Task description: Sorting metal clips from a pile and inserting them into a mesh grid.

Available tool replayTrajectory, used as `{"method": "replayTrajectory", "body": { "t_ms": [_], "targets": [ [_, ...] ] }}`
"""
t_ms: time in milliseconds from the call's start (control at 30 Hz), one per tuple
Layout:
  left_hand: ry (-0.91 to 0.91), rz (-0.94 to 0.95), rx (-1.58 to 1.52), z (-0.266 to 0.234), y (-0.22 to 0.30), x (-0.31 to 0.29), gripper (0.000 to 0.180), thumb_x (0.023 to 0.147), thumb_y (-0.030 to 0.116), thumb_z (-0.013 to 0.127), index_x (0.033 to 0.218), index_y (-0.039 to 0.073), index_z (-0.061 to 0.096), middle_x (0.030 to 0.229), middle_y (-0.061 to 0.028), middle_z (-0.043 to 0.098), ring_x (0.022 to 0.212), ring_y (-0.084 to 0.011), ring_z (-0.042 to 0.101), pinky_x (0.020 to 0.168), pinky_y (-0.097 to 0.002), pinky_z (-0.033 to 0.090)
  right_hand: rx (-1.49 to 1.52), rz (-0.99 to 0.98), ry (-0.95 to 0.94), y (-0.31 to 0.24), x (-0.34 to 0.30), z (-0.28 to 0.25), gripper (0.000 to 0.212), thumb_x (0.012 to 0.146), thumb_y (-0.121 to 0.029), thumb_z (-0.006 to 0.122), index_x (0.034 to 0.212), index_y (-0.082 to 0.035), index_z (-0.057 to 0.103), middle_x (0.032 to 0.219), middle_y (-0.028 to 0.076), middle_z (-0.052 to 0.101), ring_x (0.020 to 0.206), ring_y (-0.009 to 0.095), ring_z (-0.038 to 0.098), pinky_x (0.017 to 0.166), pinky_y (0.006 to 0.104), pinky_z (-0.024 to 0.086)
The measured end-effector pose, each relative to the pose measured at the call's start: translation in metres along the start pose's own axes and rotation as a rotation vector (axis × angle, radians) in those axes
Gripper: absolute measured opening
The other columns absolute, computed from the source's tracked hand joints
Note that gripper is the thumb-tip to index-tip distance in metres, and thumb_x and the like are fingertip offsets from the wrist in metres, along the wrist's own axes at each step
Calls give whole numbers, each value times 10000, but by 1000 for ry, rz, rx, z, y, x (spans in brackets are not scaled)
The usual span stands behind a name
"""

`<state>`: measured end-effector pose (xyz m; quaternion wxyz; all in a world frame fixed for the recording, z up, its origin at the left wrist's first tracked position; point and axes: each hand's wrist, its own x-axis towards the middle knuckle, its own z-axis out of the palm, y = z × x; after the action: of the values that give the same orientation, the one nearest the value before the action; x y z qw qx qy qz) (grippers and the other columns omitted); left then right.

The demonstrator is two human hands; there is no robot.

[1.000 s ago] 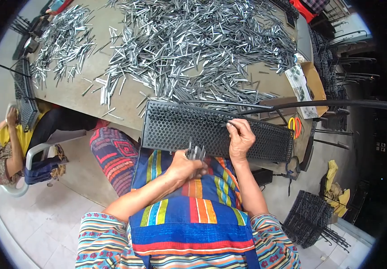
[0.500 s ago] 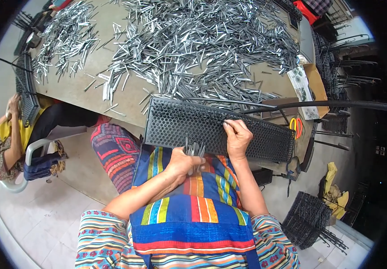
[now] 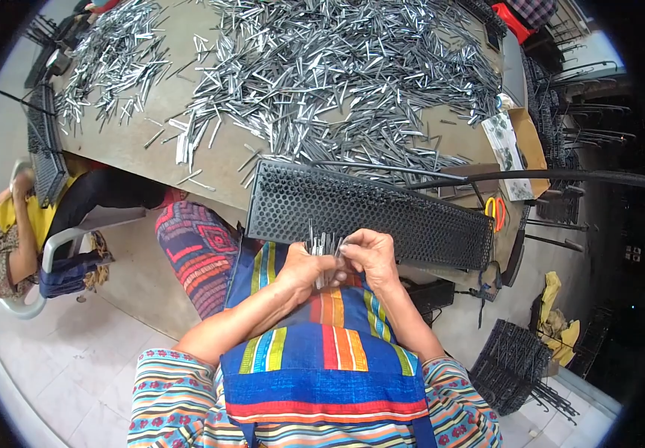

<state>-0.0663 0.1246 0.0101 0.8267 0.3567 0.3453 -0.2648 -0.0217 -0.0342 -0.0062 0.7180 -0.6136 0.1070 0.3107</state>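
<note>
My left hand [image 3: 309,267] is wrapped round a bunch of thin grey metal strips [image 3: 321,243] that stick up above the fingers. Close against it, my right hand [image 3: 371,258] pinches at the right side of that bunch, thumb and fingertips together. A single strip seems to be between those fingertips, though it is too small to be sure. Just beyond both hands, a long black perforated rack [image 3: 367,213] lies tilted from the table edge toward my lap, with a black rod [image 3: 561,176] reaching out to the right.
A big heap of metal strips [image 3: 337,82] covers the table [image 3: 181,82]. Orange-handled scissors [image 3: 495,213] and an open cardboard box [image 3: 525,145] are at the right. Another person [image 3: 20,231] sits at the left with a similar rack [image 3: 45,142]. Black racks [image 3: 513,358] stand on the floor.
My right hand has come down and left from the perforated rack to the strips in my left hand. The left hand stays nearly in place. The co-worker's hand has shifted slightly.
</note>
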Motion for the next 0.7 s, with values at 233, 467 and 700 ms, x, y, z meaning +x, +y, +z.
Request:
{"method": "replayTrajectory", "body": {
  "t_ms": [233,467,700],
  "targets": [
    [-4,38,2,-6,-1,-1,148,752,-56,648,891,-7,643,785,-110,674,576,-190,643,478,-303,525,85,-45,32,5,6,4,57,783,0,709,821,1,667,662,28,638,450,33,463,415,179,340],
    [17,47,-25,-11,-1,-6,145,738,-61,636,876,-17,639,752,-108,671,572,-192,646,469,-304,523,110,-57,-8,7,5,12,77,805,21,680,882,15,673,662,26,630,455,36,461,431,173,350],
    [26,67,-3,-18,0,-7,126,749,-36,651,873,-26,629,715,-128,664,556,-211,652,474,-327,555,124,89,-101,7,3,18,52,828,-30,673,863,3,653,692,28,648,494,41,496,460,187,382]
  ]
}}
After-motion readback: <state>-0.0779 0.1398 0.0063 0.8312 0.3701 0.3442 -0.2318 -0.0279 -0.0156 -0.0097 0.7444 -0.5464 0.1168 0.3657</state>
